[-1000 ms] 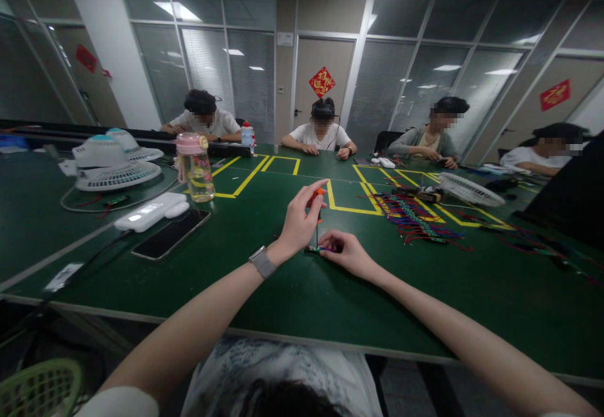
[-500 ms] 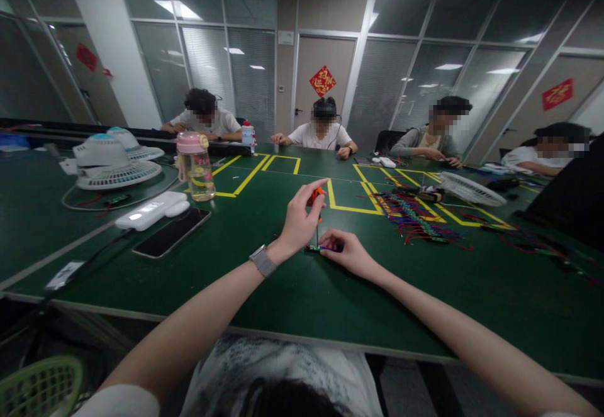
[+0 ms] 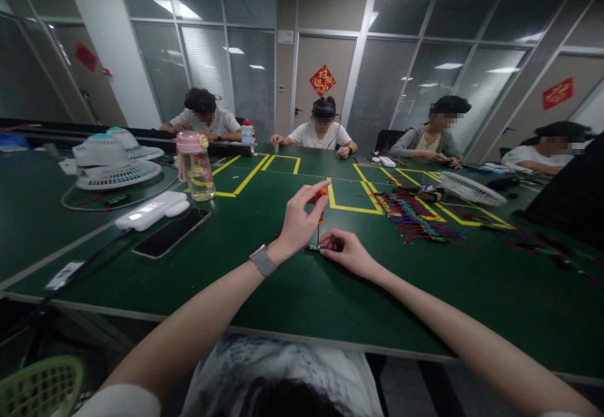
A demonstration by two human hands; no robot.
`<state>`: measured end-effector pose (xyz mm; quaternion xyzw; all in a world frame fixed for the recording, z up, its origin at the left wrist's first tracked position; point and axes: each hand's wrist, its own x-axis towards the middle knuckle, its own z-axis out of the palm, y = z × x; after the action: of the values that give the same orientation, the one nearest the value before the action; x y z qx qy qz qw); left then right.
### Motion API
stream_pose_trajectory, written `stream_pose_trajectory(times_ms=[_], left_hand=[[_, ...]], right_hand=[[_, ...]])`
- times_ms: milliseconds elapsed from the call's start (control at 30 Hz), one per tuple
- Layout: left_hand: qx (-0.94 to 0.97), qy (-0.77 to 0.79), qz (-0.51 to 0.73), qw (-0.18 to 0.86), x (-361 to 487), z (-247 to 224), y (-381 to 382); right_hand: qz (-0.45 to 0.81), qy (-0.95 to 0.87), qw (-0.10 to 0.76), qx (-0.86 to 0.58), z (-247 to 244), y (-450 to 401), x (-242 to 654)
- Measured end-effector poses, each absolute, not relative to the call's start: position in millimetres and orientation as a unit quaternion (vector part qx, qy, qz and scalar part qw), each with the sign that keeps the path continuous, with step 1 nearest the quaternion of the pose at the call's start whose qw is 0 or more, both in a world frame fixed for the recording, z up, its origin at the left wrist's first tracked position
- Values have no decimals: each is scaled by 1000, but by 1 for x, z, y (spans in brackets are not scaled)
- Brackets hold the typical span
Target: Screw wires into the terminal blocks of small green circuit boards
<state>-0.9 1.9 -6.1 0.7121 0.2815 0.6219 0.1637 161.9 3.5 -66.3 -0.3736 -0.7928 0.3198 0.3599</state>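
My left hand (image 3: 302, 216) is closed around the orange handle of a screwdriver (image 3: 321, 217), its dark shaft pointing down nearly upright. The shaft's tip meets a small green circuit board (image 3: 312, 248) lying on the green table (image 3: 283, 291). On the board's right side, my right hand (image 3: 346, 252) pinches its end and the wires there; the fingers partly cover it. What the tip touches on the board is too small to make out.
Several wired circuit boards (image 3: 415, 216) lie in a row to the right, near a white fan (image 3: 472, 189). At left are a phone (image 3: 172, 233), a white power strip (image 3: 151, 211), a pink-lidded bottle (image 3: 195, 165) and fans (image 3: 108, 162). Several people sit across the table.
My left fingers and the orange handle have shifted very slightly. My right hand stays at the board. Across the table, a person's hand now holds a small upright object.
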Motion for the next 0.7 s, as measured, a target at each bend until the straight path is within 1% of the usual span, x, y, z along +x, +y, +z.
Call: stream_pose_trajectory(times_ms=[67,133,300,433,500,633,700], left_hand=[[715,293,622,124,-1,-5,1],[720,297,617,111,-1,-5,0],[718,269,619,170,-1,-4,1],[706,306,631,102,-2,-3,1],[706,313,630,87,-2,-3,1],[715,270,626,157,-2,-4,3],[709,263,632,171,-2,-4,2]], right_hand=[[320,-792,362,-372,-67,4,162],[320,-793,364,-370,-68,4,163],[321,-794,362,-367,-69,5,164],[322,-794,362,-368,-69,5,163],[323,-791,365,-369,-69,5,163],[325,-791,365,-368,-69,5,163],[326,-792,364,-366,-69,5,163]])
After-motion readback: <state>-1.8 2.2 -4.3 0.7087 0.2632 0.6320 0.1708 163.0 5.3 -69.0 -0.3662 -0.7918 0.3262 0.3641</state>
